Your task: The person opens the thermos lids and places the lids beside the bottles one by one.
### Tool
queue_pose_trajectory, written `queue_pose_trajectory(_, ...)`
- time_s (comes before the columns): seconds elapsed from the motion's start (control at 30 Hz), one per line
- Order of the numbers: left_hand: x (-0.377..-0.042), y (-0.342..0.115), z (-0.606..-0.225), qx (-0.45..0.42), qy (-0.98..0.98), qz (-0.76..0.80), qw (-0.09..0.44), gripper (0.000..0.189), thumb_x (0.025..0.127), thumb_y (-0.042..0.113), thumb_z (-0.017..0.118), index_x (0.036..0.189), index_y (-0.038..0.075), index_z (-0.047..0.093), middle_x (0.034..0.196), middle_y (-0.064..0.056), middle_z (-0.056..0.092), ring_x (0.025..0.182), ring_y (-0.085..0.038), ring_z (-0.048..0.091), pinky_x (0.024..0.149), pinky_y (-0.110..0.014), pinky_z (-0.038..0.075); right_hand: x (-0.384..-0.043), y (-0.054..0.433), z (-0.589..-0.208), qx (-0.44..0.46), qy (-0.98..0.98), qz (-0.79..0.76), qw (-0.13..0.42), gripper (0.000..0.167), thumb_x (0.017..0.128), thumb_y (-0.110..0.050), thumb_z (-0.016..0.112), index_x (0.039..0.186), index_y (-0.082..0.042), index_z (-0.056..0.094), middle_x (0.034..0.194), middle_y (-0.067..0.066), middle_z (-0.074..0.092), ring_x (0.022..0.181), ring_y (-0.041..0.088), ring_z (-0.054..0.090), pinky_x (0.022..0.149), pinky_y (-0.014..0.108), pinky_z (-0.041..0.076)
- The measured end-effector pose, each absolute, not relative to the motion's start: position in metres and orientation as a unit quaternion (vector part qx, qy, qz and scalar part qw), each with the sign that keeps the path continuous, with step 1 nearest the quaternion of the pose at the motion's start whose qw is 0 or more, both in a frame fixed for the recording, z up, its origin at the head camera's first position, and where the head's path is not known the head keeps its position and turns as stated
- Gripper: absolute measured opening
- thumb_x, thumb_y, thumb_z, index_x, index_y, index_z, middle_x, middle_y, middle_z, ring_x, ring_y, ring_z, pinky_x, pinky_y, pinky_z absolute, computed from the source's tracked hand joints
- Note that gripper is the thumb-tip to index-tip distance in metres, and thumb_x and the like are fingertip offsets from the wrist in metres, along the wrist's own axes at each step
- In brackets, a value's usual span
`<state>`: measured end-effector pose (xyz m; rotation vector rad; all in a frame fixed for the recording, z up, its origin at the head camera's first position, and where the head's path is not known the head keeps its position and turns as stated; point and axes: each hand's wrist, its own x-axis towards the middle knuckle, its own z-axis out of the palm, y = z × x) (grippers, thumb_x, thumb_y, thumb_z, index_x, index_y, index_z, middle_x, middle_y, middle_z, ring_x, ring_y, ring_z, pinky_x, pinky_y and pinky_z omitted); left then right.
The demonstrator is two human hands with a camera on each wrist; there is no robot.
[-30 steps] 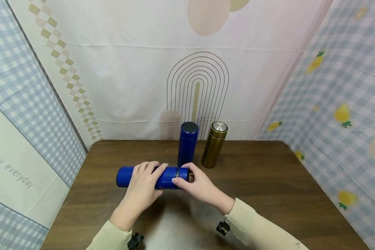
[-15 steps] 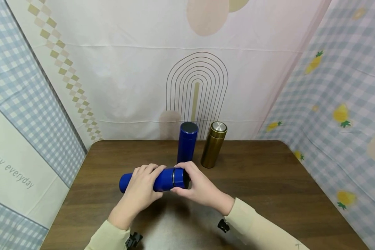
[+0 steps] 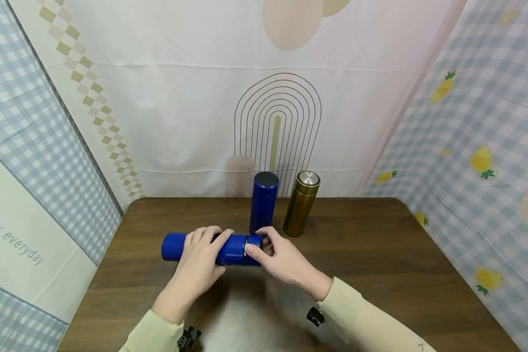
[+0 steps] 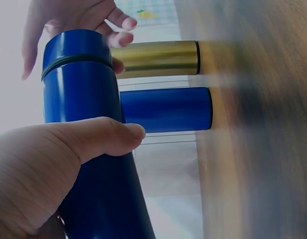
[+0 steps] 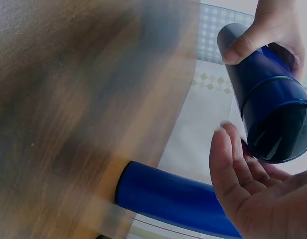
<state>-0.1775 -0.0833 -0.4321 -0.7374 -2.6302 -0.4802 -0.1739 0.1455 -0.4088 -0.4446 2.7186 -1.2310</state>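
Note:
A blue vacuum flask [image 3: 173, 247] lies sideways in the air over the table, its lid [image 3: 253, 239] pointing right. My left hand [image 3: 198, 264] grips the body, with the thumb across its near side in the left wrist view. A dark ring separates lid and body. Around the lid end hovers my right hand [image 3: 286, 261], its fingers loose and spread. In the right wrist view those fingers [image 5: 225, 159] extend beside the dark lid top [image 5: 282, 132], with a gap showing between. A second blue flask [image 3: 264, 203] stands upright just behind.
A gold flask [image 3: 301, 205] with a silver top stands right of the standing blue one. Both are on the brown wooden table [image 3: 356, 254], near its back edge. A patterned cloth [image 3: 180, 122] hangs behind, and checked cloths hang at the sides.
The held flask has turned back from a slant to nearly level and shifted slightly left. My right hand has rolled and loosened from the lid. The standing flasks have not moved.

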Motion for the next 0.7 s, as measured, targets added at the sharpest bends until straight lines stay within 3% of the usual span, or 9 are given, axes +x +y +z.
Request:
queue_pose_trajectory(0.27, -0.1780, -0.0835, -0.4335, -0.260, -0.933, -0.174, 0.177, 0.083, 0.062, 0.019, 0.092, 0.135, 0.019, 0.053, 0.125, -0.011, 0.051, 0.117, -0.035, 0.043, 0.100, -0.056, 0.030, -0.1764, 0.1479, -0.4137, -0.177, 0.885, -0.423, 0.082, 0.056, 0.086, -0.058, 0.062, 0.127, -0.022, 0.049, 0.100, -0.003, 0.061, 0.081, 0.012, 0.060, 0.069, 0.030, 0.052)
queue_pose_trajectory(0.53, -0.1774, -0.0849, -0.4356, -0.248, -0.939, -0.182, 0.154, 0.082, 0.064, 0.020, 0.091, 0.136, 0.019, 0.051, 0.127, -0.011, 0.051, 0.118, -0.035, 0.042, 0.101, -0.057, 0.029, -0.1756, 0.1479, -0.4170, -0.240, 0.884, -0.399, 0.031, 0.064, 0.083, -0.047, 0.073, 0.133, -0.022, 0.041, 0.125, -0.004, 0.047, 0.102, 0.011, 0.053, 0.086, 0.030, 0.049)
queue_pose_trajectory(0.7, -0.1774, -0.0845, -0.4353, -0.247, -0.938, -0.189, 0.153, 0.082, 0.064, 0.018, 0.091, 0.136, 0.019, 0.051, 0.127, -0.011, 0.050, 0.118, -0.035, 0.041, 0.101, -0.057, 0.028, -0.1732, 0.1467, -0.4149, -0.222, 0.870, -0.437, 0.053, 0.066, 0.083, -0.047, 0.072, 0.133, -0.020, 0.039, 0.124, 0.001, 0.049, 0.097, 0.015, 0.057, 0.081, 0.035, 0.052)
